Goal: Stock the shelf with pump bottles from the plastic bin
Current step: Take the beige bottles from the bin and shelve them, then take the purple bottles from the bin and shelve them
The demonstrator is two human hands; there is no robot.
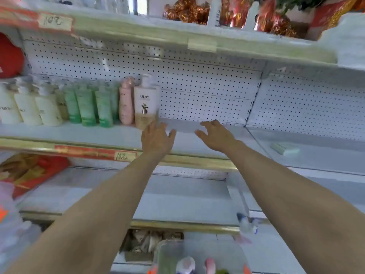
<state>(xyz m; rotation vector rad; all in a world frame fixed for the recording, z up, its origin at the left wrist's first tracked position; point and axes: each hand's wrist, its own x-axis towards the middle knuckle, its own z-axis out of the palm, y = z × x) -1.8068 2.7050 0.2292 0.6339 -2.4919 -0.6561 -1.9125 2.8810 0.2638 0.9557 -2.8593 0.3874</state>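
Olay bottle [147,101]: pump bottle, white over tan, upright on the middle shelf [98,135], last on the right of the row. Label faces out, pump head on top.

Left hand [157,139]: fingers straight and spread, holding nothing. Fingertips lie at the bottle's base, front right corner. Contact or a small gap: cannot tell.

Right hand [217,135]: loose, fingers relaxed and slightly bent, palm down, holding nothing. It hovers over bare shelf to the right of the bottle, apart from it. Both forearms reach up from the bottom of the view.

Row, going left from the bottle: pink bottle [126,100] just beside it, then green tubes [87,103] standing cap-down, then white bottles [29,105]. The left end is blurred.

Behind the row: white pegboard [197,86].

Shelf front edge: gold rail with a red price strip [94,153] carrying a handwritten "10%" tag.

Next bay to the right: a small pale green box [284,148] lies flat on the shelf, well apart from the hands.

Bin [167,254]: clear plastic, at the bottom edge of the view below the arms. A white bottle top [185,264] and a pink one [210,265] show inside; the rest is too blurred to tell.

Top shelf: gold-red foil goods [187,12].
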